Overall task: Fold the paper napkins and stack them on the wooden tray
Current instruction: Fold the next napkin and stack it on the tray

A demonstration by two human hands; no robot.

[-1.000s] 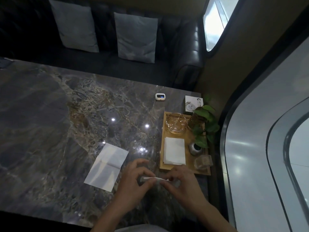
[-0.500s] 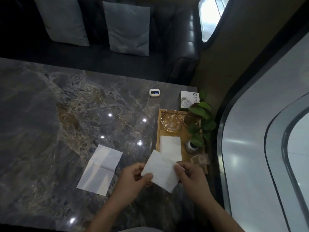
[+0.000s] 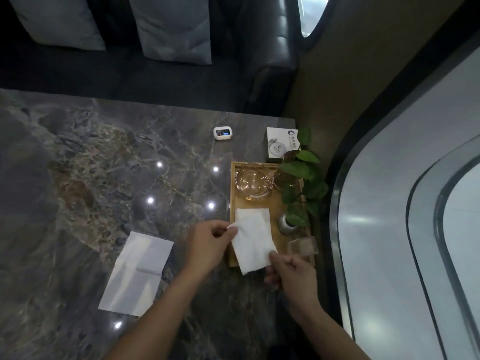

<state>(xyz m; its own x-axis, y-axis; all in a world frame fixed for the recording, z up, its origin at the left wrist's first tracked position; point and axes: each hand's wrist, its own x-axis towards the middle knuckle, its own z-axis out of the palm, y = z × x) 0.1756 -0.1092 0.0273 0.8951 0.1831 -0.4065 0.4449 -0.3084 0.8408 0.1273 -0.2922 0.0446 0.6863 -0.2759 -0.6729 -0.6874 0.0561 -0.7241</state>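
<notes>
A folded white napkin (image 3: pixel 252 245) hangs between my two hands over the near end of the wooden tray (image 3: pixel 233 193). My left hand (image 3: pixel 210 245) pinches its upper left corner. My right hand (image 3: pixel 291 271) pinches its lower right edge. Under it, a stack of folded napkins (image 3: pixel 255 214) lies on the tray, mostly covered by the held one. An unfolded napkin (image 3: pixel 139 274) with crease lines lies flat on the marble table (image 3: pixel 78 190) to the left of my left arm.
On the tray stand a glass bowl (image 3: pixel 253 183), a potted green plant (image 3: pixel 301 183) in a small silver pot (image 3: pixel 285 224) and a clear box (image 3: pixel 302 246). A small white device (image 3: pixel 222 132) and a white card box (image 3: pixel 281 144) sit beyond it. A dark sofa with cushions lies behind the table.
The napkin was a narrow strip low between my hands a second ago. It is now spread as a flat rectangle and has moved up and right over the tray's napkin stack.
</notes>
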